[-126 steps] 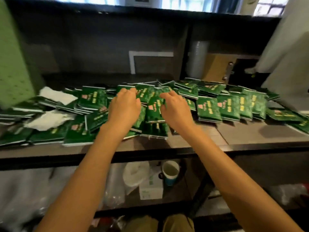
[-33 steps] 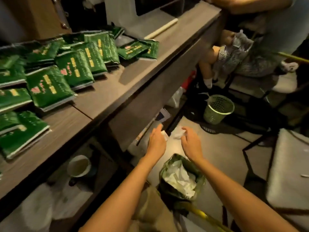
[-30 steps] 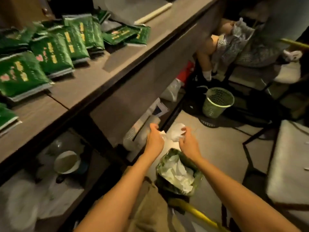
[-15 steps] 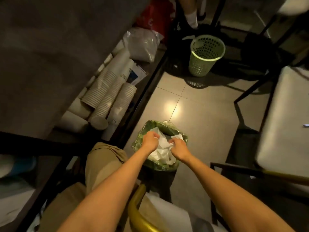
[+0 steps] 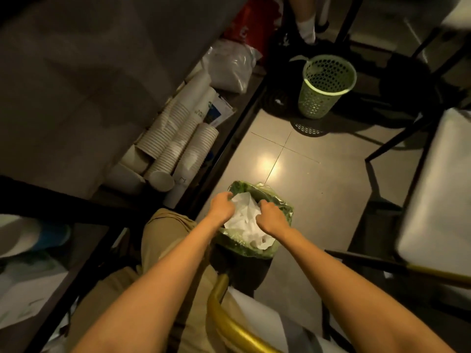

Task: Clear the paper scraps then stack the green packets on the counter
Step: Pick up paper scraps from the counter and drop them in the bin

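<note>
I look straight down at a small bin lined with a green bag [image 5: 283,207] on the tiled floor. Crumpled white paper scraps [image 5: 246,222] fill it. My left hand [image 5: 221,207] is at the bin's left rim, fingers curled on a corner of the paper. My right hand [image 5: 270,217] is over the right side, fingers curled down into the paper. The green packets are out of view. Only the dark side panel of the counter [image 5: 89,72] shows at the upper left.
Stacks of paper cups [image 5: 178,143] lie on the low shelf beside the bin. A green mesh basket [image 5: 327,85] stands farther off, near another person's foot [image 5: 305,26]. A white-seated chair [image 5: 438,189] is at the right, a gold chair rail [image 5: 226,324] below.
I turned from the counter down to the bin, carrying paper in both hands. Over the last half second both hands stayed low in the bin on the paper.
</note>
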`<state>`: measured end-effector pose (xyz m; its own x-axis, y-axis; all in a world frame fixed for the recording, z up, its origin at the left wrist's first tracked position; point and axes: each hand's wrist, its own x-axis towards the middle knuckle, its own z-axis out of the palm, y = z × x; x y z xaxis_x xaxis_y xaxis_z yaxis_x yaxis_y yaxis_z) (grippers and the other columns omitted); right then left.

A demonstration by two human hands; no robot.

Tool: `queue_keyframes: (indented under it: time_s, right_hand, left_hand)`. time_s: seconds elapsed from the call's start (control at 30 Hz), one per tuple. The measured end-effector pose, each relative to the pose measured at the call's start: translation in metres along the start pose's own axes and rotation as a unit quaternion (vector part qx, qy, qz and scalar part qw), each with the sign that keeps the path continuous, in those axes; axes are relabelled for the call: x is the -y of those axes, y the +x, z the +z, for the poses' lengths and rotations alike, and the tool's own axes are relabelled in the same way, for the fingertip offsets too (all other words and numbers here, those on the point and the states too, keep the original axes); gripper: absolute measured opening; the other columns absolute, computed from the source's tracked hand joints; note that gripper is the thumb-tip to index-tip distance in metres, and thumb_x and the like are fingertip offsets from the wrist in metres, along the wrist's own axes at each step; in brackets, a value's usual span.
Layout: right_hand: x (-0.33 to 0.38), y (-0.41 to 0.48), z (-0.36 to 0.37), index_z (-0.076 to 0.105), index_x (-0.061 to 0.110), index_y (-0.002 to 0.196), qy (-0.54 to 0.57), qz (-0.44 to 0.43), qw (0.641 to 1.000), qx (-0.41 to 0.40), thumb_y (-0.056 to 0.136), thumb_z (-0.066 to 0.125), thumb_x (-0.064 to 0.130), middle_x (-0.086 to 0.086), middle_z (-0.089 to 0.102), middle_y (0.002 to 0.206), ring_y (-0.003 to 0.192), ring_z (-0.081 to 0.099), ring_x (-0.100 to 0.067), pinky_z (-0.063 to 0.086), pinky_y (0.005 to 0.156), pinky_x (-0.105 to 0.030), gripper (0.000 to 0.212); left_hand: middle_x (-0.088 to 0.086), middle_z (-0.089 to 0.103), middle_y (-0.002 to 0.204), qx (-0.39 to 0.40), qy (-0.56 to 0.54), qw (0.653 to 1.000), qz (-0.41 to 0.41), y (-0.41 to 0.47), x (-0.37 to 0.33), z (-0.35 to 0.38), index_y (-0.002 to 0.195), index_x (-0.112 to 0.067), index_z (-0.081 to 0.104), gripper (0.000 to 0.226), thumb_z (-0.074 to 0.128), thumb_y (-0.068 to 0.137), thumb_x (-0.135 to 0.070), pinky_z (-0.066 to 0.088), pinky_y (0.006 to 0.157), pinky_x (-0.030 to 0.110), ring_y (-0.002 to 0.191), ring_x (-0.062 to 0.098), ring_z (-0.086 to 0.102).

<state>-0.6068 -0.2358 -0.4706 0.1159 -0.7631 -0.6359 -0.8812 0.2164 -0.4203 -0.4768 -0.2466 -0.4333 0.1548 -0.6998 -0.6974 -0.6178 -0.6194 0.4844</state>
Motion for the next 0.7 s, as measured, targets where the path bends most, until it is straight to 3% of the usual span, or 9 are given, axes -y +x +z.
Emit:
queue_keyframes:
  time_s: [0.1,0.23,0.5,0.6,0.7]
  right_hand:
    - [0.033,-0.013,-0.027,0.052,0.000,0.110,-0.023,-0.052,0.996,-0.064,0.090,0.041,0.007,-0.020,0.055,0.116,0.106,0.054,-0.036,0.044,0.082,-0.038,0.024]
    - [0.095,-0.045,-0.073,0.053,0.001,0.118,-0.031,-0.136,0.974,-0.178,0.092,0.042,0.009,-0.018,0.054,0.122,0.109,0.053,-0.034,0.044,0.089,-0.040,0.029]
    - [0.257,-0.132,-0.166,0.058,0.005,0.113,-0.011,-0.280,0.884,-0.374,0.090,0.047,0.012,-0.016,0.058,0.113,0.104,0.055,-0.034,0.040,0.083,-0.039,0.026]
    - [0.320,-0.164,-0.193,0.057,0.005,0.115,-0.028,-0.315,0.867,-0.386,0.092,0.046,0.013,-0.015,0.056,0.114,0.104,0.054,-0.033,0.037,0.080,-0.037,0.026]
    - [0.380,-0.186,-0.206,0.055,0.005,0.118,-0.055,-0.328,0.871,-0.360,0.093,0.046,0.014,-0.014,0.056,0.118,0.105,0.054,-0.032,0.037,0.079,-0.036,0.028]
  left_hand:
    - [0.012,0.049,0.138,-0.055,0.014,0.997,0.058,-0.024,-0.020,-0.041,0.134,-0.009,0.048,0.039,0.040,0.096,-0.009,0.038,0.097,0.029,0.126,0.025,0.045]
    - [0.014,0.056,0.129,-0.156,0.037,0.974,0.160,-0.070,-0.043,-0.111,0.127,-0.007,0.054,0.035,0.040,0.095,-0.009,0.039,0.099,0.033,0.122,0.027,0.048]
    - [0.012,0.065,0.114,-0.381,0.050,0.866,0.319,-0.189,-0.070,-0.268,0.123,-0.011,0.058,0.032,0.043,0.096,-0.016,0.042,0.087,0.036,0.108,0.029,0.057]
    - [0.013,0.064,0.114,-0.418,0.031,0.847,0.328,-0.220,-0.069,-0.326,0.123,-0.010,0.057,0.031,0.043,0.097,-0.017,0.042,0.084,0.037,0.105,0.030,0.058]
    - [0.014,0.063,0.114,-0.411,-0.014,0.861,0.299,-0.243,-0.061,-0.379,0.129,-0.009,0.052,0.035,0.043,0.096,-0.014,0.043,0.081,0.037,0.098,0.033,0.059]
